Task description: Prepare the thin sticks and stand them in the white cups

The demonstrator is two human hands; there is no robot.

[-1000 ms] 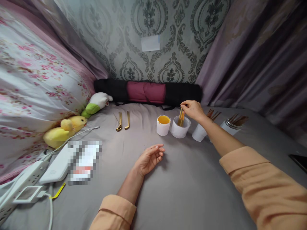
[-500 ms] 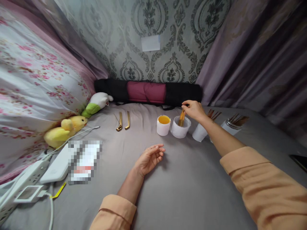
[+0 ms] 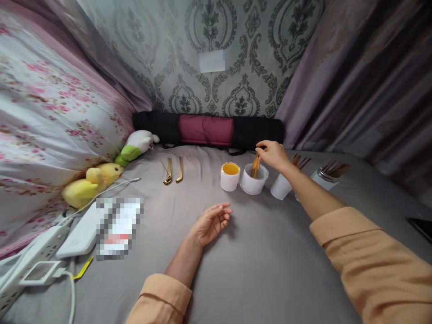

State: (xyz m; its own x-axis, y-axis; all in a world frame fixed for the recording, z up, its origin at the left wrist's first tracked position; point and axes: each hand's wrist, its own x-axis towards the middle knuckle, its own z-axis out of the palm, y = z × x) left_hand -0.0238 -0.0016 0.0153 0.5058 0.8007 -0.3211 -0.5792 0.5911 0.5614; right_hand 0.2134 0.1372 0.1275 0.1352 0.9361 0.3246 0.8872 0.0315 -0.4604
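Observation:
My right hand (image 3: 272,154) reaches far over the grey bedsheet (image 3: 256,252) and pinches the top of a gold utensil (image 3: 255,166) that stands in a white cup (image 3: 254,180). Left of that cup is another white cup with a yellow inside (image 3: 230,176). Two more white cups holding brown and gold utensils, one (image 3: 281,184) partly behind my wrist and one (image 3: 326,176) further right, stand beyond my forearm. Two gold utensils (image 3: 174,170) lie flat on the sheet to the left. My left hand (image 3: 211,224) rests on the sheet, palm up, fingers loosely curled and holding nothing.
A black and maroon roll (image 3: 207,129) lies along the patterned wall. Plush toys, a yellow one (image 3: 90,180) and a green and white one (image 3: 137,145), sit by the floral bedding at left. A power strip (image 3: 32,256), a white power bank (image 3: 81,234) and cables lie at the near left.
My right hand has shifted slightly right and up over the white cup, and the gold utensil in it stands a little higher. The left hand has not moved.

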